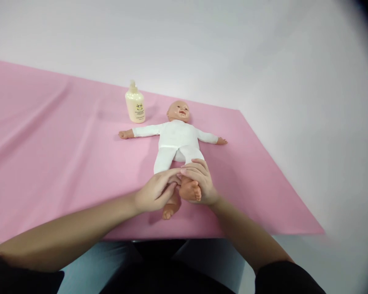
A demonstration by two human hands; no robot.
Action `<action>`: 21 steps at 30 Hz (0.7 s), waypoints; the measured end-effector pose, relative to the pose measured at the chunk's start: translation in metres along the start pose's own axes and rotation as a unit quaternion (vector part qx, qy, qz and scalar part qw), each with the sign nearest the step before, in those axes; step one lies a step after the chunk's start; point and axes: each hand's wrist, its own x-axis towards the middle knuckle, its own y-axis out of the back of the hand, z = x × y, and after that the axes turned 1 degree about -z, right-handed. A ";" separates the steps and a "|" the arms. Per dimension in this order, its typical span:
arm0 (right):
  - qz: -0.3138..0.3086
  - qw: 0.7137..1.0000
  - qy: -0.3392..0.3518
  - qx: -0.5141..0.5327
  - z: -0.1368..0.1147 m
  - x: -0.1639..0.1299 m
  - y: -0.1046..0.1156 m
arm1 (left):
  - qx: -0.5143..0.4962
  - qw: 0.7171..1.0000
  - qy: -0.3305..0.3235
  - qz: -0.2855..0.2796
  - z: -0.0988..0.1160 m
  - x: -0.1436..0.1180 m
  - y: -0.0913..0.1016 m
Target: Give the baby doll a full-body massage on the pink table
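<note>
Both hands are on the doll (175, 141), lying face-up on the pink sheet (49, 163) w/ arms spread. Right hand (200, 181) is wrapped around one bare foot (190, 190), left hand (155, 192) pinching at it, fingers curled. Looks light, soft cloth body, prob rigid plastic feet, so the ankle's the easy grab spot. Lotion bottle (135, 104) stands near its head.
</note>
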 end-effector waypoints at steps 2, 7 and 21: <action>-0.001 1.000 -0.003 -0.008 0.001 -0.003 -0.002 | 0.019 1.000 0.010 0.009 0.000 0.000 0.000; -0.001 1.000 0.011 0.004 0.002 -0.007 -0.005 | 0.047 0.997 0.062 0.015 0.002 0.003 0.001; -0.040 0.996 0.007 0.074 -0.002 0.001 0.003 | 0.088 0.996 0.032 -0.005 0.002 0.006 0.002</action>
